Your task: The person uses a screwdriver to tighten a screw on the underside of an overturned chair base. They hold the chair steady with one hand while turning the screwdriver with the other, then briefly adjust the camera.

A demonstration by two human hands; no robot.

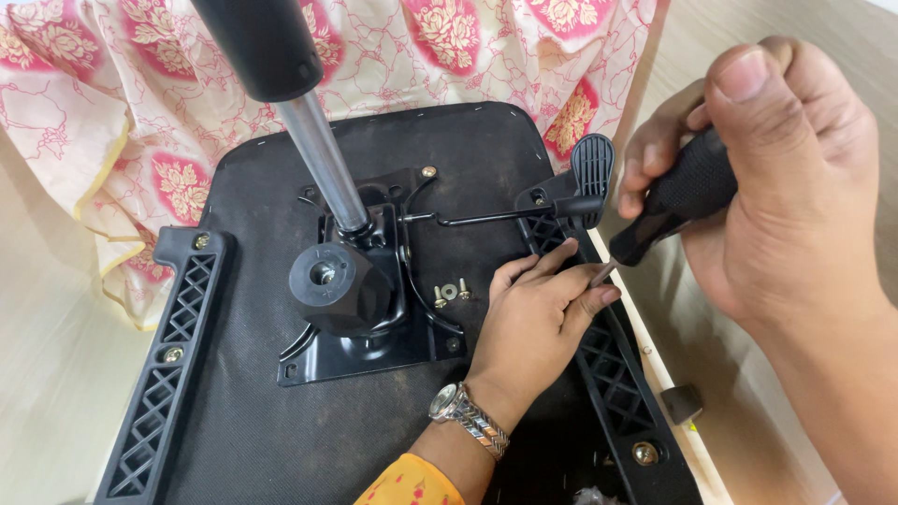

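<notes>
**Head view**

— What do we have in hand here?

— Our right hand is closed tight round the black handle of the screwdriver. The tool slants down and to the left, with its tip right at the fingertips of our left hand.

— And the left hand?

— It rests on the upturned chair seat, its fingers drawn narrow about the tip. We cannot tell whether they pinch a screw there. The armrest bracket lies directly under it.

— How far along do we judge it?

— Partly done, we think. That bracket has one brass screw head seated below the left hand, near its wrist. The spot at the fingertips looks like the one being worked on. The far bracket, well off to the left of both hands, shows two screws in place.

— Anything loose?

— Two small screws and a washer lie just left of the left hand, beside the mechanism plate. So we judge that some fastening is left to do.

— And around that?

— The gas cylinder rises from the plate, the lever sits above the left hand, and a flowered cloth lies beyond.
</notes>
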